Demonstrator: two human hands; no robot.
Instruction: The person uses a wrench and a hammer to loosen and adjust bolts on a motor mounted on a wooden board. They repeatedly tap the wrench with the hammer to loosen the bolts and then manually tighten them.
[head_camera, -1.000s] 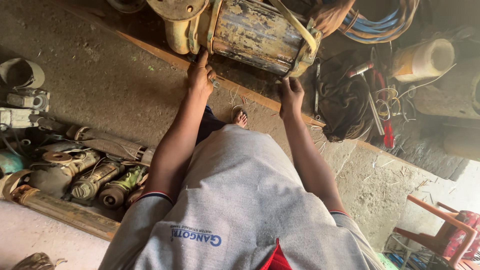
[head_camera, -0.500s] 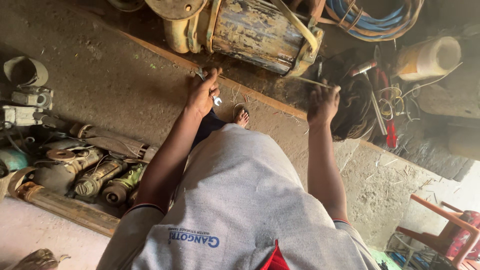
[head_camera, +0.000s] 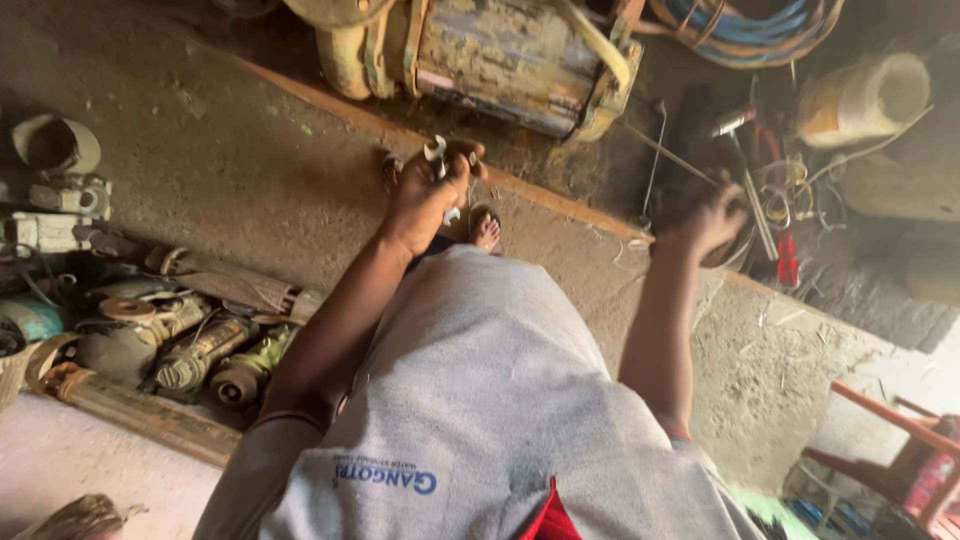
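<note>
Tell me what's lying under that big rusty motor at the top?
The rusty motor sits on a dirty ledge edged by an orange strip. A thin wire hangs beside it. The motor's own bulk and shadow hide what lies directly beneath.

Motor (head_camera: 510, 60) on the floor ahead, hose coil (head_camera: 750, 25) to its right, pump parts (head_camera: 190, 345) at left, chair (head_camera: 900, 450) far right

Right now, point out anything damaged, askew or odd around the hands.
The big motor at the top is worn, its paint flaking and stained. Tools and loose wires lie in a tangled heap by the right hand. The left hand grips a small spanner. Old pump parts lie jumbled on the floor.
</note>
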